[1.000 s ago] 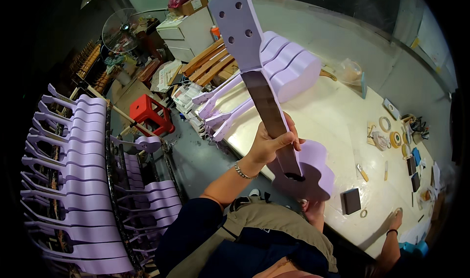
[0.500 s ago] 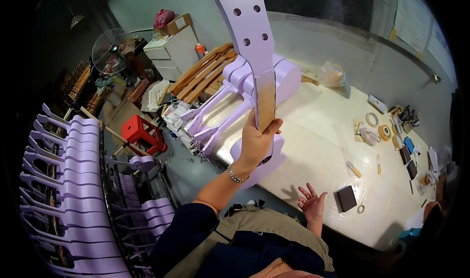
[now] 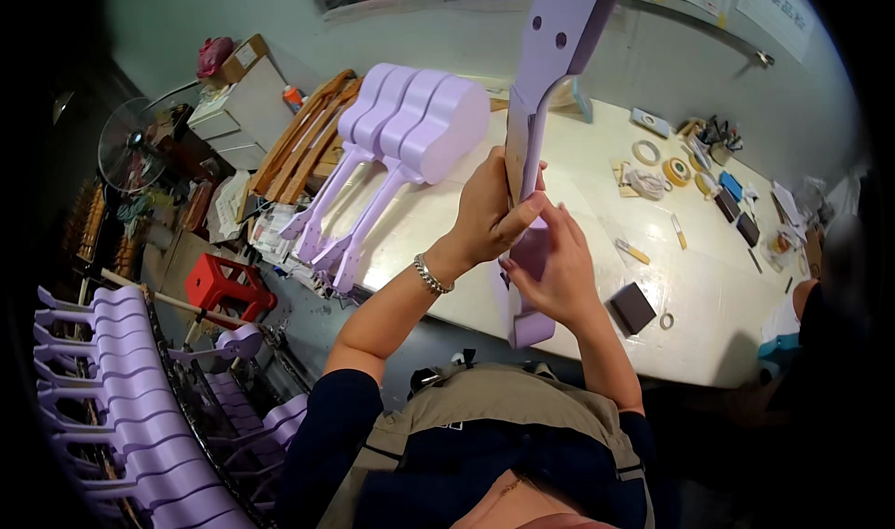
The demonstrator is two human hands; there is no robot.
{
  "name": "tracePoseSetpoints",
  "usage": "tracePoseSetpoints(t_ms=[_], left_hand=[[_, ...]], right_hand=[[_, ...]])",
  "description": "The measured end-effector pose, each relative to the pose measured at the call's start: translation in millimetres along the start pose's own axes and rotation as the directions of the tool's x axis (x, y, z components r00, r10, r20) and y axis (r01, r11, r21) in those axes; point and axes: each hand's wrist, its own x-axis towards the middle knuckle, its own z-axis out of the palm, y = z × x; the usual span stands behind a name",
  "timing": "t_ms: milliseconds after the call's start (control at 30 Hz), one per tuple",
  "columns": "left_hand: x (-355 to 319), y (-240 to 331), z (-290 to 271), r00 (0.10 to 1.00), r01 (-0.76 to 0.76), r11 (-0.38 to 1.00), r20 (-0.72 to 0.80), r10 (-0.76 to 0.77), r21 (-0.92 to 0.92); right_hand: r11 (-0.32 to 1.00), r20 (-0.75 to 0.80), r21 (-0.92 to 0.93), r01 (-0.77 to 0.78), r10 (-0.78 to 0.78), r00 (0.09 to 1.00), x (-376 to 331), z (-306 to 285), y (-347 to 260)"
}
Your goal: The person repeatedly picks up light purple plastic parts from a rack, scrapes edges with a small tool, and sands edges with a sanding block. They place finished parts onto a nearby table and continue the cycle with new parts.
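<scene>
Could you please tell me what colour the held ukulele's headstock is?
The headstock is light purple; the head view shows it.

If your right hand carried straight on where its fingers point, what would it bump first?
Probably the purple ukulele's neck, gripped by the left hand; the right hand may be touching it, but depth is unclear.

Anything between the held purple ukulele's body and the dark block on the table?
Yes: in the head view, the person's right forearm crosses between them, over the white tabletop.
</scene>
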Motion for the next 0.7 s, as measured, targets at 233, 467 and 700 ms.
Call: tracePoseSetpoints(t_ms=[233, 467, 700], left_hand=[[24.9, 45.8, -1.7, 0.975, -0.146, 0.974, -0.144, 0.172, 0.175], [31.4, 71.9, -20.9, 0.956, -0.169, 0.972, -0.214, 0.202, 0.162], [-28.2, 1.9, -26.0, 0.978, 0.199, 0.979, -0.079, -0.195, 0.051]], right_hand=[[0.929, -0.076, 0.312, -0.197, 0.231, 0.970, 14.3, 28.8, 25.4], [0.899, -0.018, 0.343, -0.273, 0.297, 0.955, 11.6, 24.1, 15.6], [0.748, -0.111, 0.634, -0.195, 0.338, 0.934, 19.0, -5.1, 56.8]])
